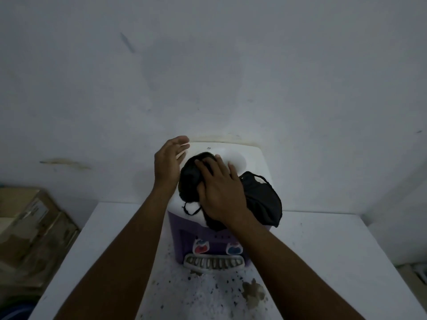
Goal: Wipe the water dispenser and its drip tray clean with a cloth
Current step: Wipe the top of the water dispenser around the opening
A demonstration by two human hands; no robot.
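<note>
Head view: right hand [219, 192], fingers flat, presses black cloth [263, 199] on the water dispenser top [238, 158], left hand [169, 162] relaxed beside; next likely reaches down to drip tray [213, 262].

I see the water dispenser [182, 227] standing upright near the far edge of the white tabletop [323, 250], white on top and purple in front, with a red tap [200, 247] and a blue tap [233, 248]. Its pale slotted drip tray [213, 262] sits at its foot. The black cloth [261, 197] lies bunched on its top, drooping over the right front corner.
</note>
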